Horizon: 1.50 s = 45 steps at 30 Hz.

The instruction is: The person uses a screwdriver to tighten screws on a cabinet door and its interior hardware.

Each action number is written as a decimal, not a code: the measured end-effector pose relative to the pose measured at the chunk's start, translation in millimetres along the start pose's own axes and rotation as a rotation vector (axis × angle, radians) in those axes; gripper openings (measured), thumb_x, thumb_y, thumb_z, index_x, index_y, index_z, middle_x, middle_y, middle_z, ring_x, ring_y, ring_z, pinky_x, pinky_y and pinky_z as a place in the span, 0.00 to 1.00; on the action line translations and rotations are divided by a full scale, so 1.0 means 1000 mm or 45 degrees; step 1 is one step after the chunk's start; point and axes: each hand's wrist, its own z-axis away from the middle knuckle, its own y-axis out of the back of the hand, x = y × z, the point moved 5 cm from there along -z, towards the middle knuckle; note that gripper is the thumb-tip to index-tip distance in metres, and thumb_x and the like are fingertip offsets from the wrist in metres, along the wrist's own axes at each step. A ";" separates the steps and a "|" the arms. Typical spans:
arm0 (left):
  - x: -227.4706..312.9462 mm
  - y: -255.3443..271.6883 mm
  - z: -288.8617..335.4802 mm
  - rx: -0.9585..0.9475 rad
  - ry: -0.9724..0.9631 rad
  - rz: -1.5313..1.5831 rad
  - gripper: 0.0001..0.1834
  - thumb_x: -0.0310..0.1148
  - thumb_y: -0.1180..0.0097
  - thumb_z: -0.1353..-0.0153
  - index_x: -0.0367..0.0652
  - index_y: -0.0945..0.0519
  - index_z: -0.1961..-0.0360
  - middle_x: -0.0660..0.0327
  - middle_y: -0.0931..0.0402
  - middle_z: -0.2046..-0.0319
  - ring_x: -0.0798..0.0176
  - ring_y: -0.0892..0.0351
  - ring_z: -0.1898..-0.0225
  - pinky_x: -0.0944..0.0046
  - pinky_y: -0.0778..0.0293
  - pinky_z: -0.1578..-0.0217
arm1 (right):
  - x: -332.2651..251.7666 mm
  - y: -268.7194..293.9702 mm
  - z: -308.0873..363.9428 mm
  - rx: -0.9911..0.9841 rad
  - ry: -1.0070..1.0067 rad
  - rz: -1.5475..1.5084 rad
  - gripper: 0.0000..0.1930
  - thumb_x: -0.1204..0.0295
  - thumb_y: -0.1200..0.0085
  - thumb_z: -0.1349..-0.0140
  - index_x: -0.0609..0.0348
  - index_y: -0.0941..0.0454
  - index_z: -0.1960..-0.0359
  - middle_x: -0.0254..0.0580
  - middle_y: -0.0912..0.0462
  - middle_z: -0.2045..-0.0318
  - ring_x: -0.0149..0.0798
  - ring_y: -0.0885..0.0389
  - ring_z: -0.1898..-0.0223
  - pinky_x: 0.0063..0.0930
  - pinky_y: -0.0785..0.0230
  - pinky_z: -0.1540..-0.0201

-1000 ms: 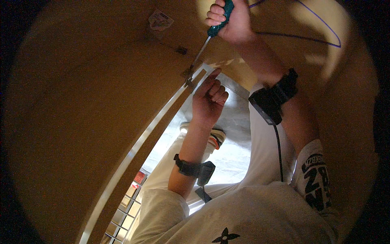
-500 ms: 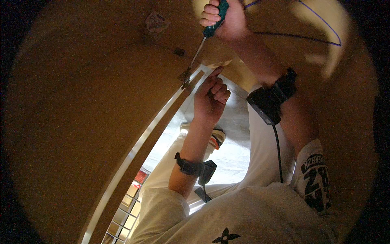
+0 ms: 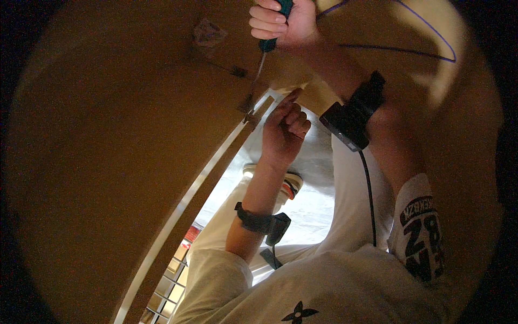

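Note:
My right hand is wrapped round the dark green handle of a screwdriver at the top. Its thin shaft runs down toward a small dark metal fitting on the edge of a wooden panel. Shadow hides exactly where the tip meets the fitting. Just right of the fitting, my left hand is closed, with the index finger pointing up beside the panel's corner. Its other fingers are curled in, and whatever they may hold is hidden.
Brown wooden walls surround me on the left and above. A blue-purple cable loops at the upper right. A pale torn label and a small dark block are on the wood. A wire rack shows at the lower left.
My right hand has shifted left with the screwdriver, whose handle now stands more upright. My left hand stays by the panel corner, appearing slightly lower and further right.

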 end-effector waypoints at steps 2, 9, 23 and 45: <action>0.001 -0.002 -0.001 -0.045 0.006 -0.015 0.23 0.31 0.58 0.36 0.32 0.39 0.42 0.71 0.48 0.83 0.74 0.50 0.82 0.72 0.48 0.77 | -0.002 -0.002 -0.002 -0.036 -0.012 -0.015 0.15 0.56 0.56 0.41 0.54 0.27 0.75 0.36 0.30 0.82 0.34 0.35 0.81 0.28 0.40 0.74; 0.003 -0.002 -0.003 -0.022 0.050 0.015 0.23 0.29 0.55 0.40 0.32 0.37 0.44 0.70 0.50 0.83 0.74 0.50 0.82 0.73 0.49 0.79 | 0.007 -0.022 -0.020 -0.376 -0.126 -0.075 0.12 0.59 0.56 0.41 0.55 0.29 0.71 0.36 0.32 0.79 0.34 0.36 0.79 0.28 0.41 0.72; 0.003 0.001 0.002 -0.042 0.023 -0.035 0.18 0.31 0.55 0.40 0.33 0.31 0.50 0.71 0.51 0.84 0.74 0.52 0.83 0.73 0.51 0.80 | -0.013 0.001 -0.022 -0.608 -0.008 0.157 0.13 0.61 0.58 0.39 0.58 0.30 0.71 0.36 0.33 0.77 0.34 0.38 0.77 0.30 0.41 0.69; 0.017 0.010 0.014 0.061 0.007 -0.090 0.13 0.30 0.58 0.38 0.35 0.28 0.55 0.70 0.51 0.85 0.74 0.53 0.84 0.73 0.52 0.81 | 0.001 0.020 -0.015 0.083 -0.068 -0.034 0.18 0.55 0.55 0.44 0.55 0.33 0.83 0.36 0.33 0.86 0.37 0.36 0.84 0.34 0.39 0.78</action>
